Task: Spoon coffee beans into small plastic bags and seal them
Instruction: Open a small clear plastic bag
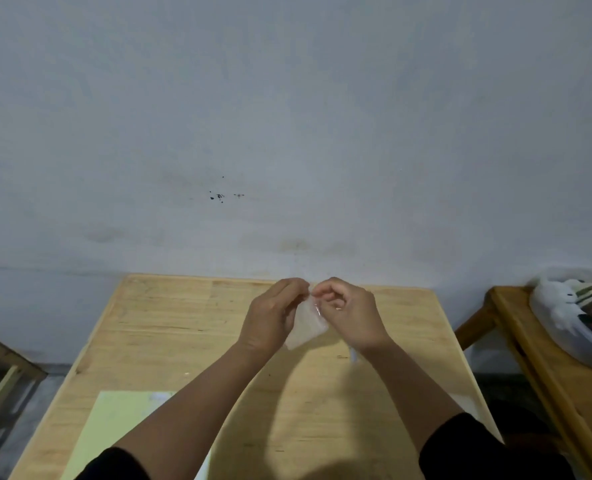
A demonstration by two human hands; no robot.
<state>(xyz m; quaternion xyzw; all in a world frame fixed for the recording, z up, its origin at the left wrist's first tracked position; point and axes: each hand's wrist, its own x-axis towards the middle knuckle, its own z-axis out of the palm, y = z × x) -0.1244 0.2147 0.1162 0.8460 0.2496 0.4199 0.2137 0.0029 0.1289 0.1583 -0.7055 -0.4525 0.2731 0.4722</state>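
Observation:
A small clear plastic bag [305, 325] hangs between my two hands above the far half of the wooden table [169, 327]. My left hand [272, 317] pinches the bag's top edge from the left. My right hand [348, 311] pinches the same edge from the right, fingertips almost touching those of the left. The bag looks empty and its lower corner points down toward the table. No coffee beans or spoon are in view.
A pale green sheet [114, 427] lies on the table's near left. A second wooden table [537, 368] stands at the right with a clear bag of soft items [578, 320] on it. A grey wall [287, 133] rises behind. A wooden frame [3, 375] sits low at the left.

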